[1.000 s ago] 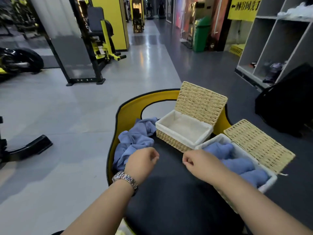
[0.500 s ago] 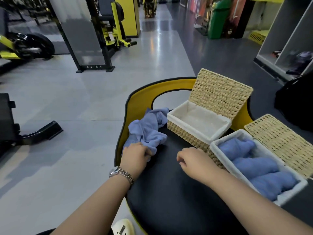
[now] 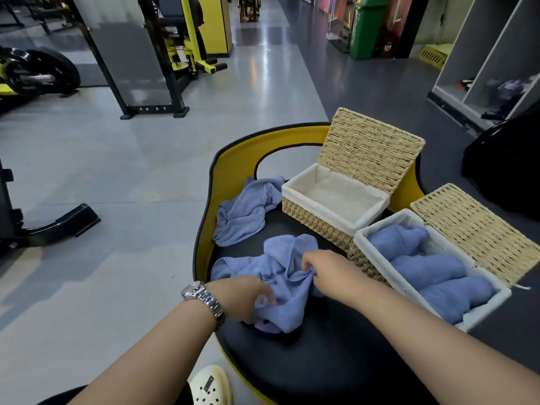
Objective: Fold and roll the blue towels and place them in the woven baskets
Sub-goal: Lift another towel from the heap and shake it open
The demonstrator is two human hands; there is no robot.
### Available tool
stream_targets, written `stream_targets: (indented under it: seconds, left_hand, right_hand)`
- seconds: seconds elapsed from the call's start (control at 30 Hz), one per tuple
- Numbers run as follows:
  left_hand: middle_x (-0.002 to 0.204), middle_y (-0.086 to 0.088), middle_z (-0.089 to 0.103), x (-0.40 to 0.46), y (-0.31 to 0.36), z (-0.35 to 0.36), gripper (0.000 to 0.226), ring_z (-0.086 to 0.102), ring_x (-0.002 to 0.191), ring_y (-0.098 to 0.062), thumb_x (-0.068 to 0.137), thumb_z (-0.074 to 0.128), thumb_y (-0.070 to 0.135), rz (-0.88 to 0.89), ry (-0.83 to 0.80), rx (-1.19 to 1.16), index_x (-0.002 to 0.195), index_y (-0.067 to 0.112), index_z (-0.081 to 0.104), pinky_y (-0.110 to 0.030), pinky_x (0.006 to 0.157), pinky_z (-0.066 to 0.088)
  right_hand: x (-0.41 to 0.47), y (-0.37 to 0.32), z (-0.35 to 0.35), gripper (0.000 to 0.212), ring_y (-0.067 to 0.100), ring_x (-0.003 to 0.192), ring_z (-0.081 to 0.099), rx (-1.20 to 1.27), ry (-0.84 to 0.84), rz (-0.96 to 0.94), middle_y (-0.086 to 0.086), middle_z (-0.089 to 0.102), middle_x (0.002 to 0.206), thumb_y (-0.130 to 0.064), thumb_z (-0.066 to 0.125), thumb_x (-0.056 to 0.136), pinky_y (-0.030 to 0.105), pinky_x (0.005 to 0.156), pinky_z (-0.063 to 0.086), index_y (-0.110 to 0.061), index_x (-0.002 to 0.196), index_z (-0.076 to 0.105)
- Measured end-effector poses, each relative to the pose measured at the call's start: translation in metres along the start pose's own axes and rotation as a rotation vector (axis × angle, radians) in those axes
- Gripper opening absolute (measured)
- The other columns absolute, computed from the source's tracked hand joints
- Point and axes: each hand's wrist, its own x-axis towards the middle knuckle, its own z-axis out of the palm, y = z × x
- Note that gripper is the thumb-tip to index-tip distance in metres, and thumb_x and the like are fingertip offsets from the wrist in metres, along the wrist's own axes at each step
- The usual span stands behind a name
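A crumpled blue towel (image 3: 280, 276) lies on the black padded surface (image 3: 321, 363) in front of me. My left hand (image 3: 248, 296), with a metal watch on the wrist, grips its near edge. My right hand (image 3: 324, 267) pinches its middle folds. A second blue towel (image 3: 245, 211) lies bunched behind it, at the yellow rim. The far woven basket (image 3: 315, 220) has a white liner, an upright lid and nothing inside. The near woven basket (image 3: 473, 317) on the right holds three rolled blue towels (image 3: 426, 270), its lid open flat.
The padded surface has a yellow rim (image 3: 233, 159) with grey floor beyond on the left. Gym machines (image 3: 163, 54) stand at the back left, white shelves (image 3: 491, 54) at the back right. A black bag (image 3: 505, 159) sits right of the baskets. My cream clog (image 3: 209, 387) shows below.
My left hand pulled one towel off the pile toward me onto the black pad. My right hand moved left and took hold of the same towel. The camera tilted further down.
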Motion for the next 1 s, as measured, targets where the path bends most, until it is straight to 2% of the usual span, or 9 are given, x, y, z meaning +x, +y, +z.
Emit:
stream_targets:
  seconds: [0.2,0.27,0.37,0.5,0.63,0.77,0.87,0.93,1.0]
  left_hand:
    - [0.127,-0.013,0.053,0.012,-0.003,0.002,0.034,0.056,0.103,-0.028,0.101,0.035,0.018,-0.185,0.104,0.034,0.13,0.007,0.047,-0.02,0.062,0.038]
    - [0.109,-0.01,0.057,0.012,-0.003,0.01,0.039,0.061,0.091,-0.026,0.101,0.036,0.026,-0.255,0.101,-0.133,0.137,0.013,0.034,-0.025,0.059,0.044]
    - [0.081,-0.003,0.053,0.017,-0.008,0.017,0.057,0.053,0.065,-0.017,0.093,0.05,0.04,-0.417,0.207,-0.307,0.138,0.017,0.025,-0.025,0.047,0.036]
    - [0.11,-0.017,0.06,0.028,-0.009,0.026,0.076,0.063,0.086,-0.028,0.086,0.061,0.042,-0.491,0.311,-0.307,0.142,0.019,0.014,-0.026,0.058,0.043]
    - [0.101,-0.011,0.057,0.021,-0.006,0.024,0.062,0.063,0.087,-0.028,0.086,0.06,0.035,-0.577,0.331,-0.17,0.132,0.008,0.03,-0.029,0.065,0.047]
    - [0.087,-0.006,0.066,0.012,0.016,0.027,0.048,0.072,0.082,-0.022,0.095,0.047,0.044,-0.475,0.115,-0.354,0.094,-0.004,0.05,-0.029,0.072,0.058]
    - [0.085,-0.008,0.066,0.009,0.036,0.041,0.054,0.068,0.061,-0.019,0.096,0.043,0.045,-0.354,0.013,-0.689,0.139,0.014,0.03,-0.024,0.055,0.056]
    - [0.087,-0.006,0.069,0.008,0.041,0.046,0.052,0.066,0.064,-0.018,0.096,0.044,0.045,-0.278,0.038,-0.658,0.143,0.033,0.024,-0.025,0.058,0.054]
    - [0.101,-0.002,0.069,0.012,0.041,0.046,0.041,0.066,0.086,-0.018,0.094,0.047,0.042,-0.255,0.211,-0.477,0.133,0.03,0.045,-0.028,0.076,0.053]
  right_hand:
    - [0.009,0.015,-0.011,0.021,0.01,0.09,0.055,0.109,-0.04,0.055,-0.001,0.053,0.083,-0.001,0.05,0.082,0.021,0.066,0.039,-0.021,0.079,0.059]
    - [0.008,0.019,-0.011,0.025,0.014,0.099,0.062,0.071,0.024,0.053,-0.002,0.063,0.097,-0.003,0.054,0.084,0.024,0.08,0.049,-0.02,0.096,0.069]
    - [0.006,0.022,-0.013,0.017,0.019,0.092,0.064,0.161,0.243,0.083,0.0,0.068,0.097,-0.01,0.054,0.085,0.025,0.079,0.049,-0.021,0.088,0.067]
    - [0.004,0.023,-0.024,0.02,0.013,0.068,0.056,0.415,0.439,0.056,-0.006,0.058,0.075,-0.003,0.051,0.084,0.01,0.051,0.037,-0.022,0.084,0.058]
    - [0.005,0.025,-0.024,0.026,0.013,0.077,0.057,0.656,0.483,0.062,-0.007,0.061,0.091,0.003,0.046,0.087,0.023,0.063,0.045,-0.017,0.102,0.049]
    - [0.009,0.032,-0.013,0.019,0.021,0.08,0.052,0.452,0.43,0.212,0.004,0.055,0.092,-0.011,0.058,0.09,0.028,0.07,0.038,-0.009,0.104,0.045]
    - [0.003,0.035,-0.004,0.006,0.022,0.08,0.048,0.227,0.22,0.23,0.007,0.054,0.09,-0.008,0.054,0.088,0.027,0.072,0.039,-0.013,0.092,0.051]
    - [0.0,0.033,-0.001,0.009,0.021,0.079,0.048,0.189,0.232,0.248,0.005,0.054,0.087,-0.007,0.049,0.089,0.027,0.073,0.041,-0.015,0.086,0.054]
    - [0.005,0.032,-0.013,0.015,0.022,0.072,0.047,0.398,0.251,0.4,0.006,0.05,0.079,-0.005,0.047,0.088,0.028,0.077,0.041,-0.011,0.076,0.054]
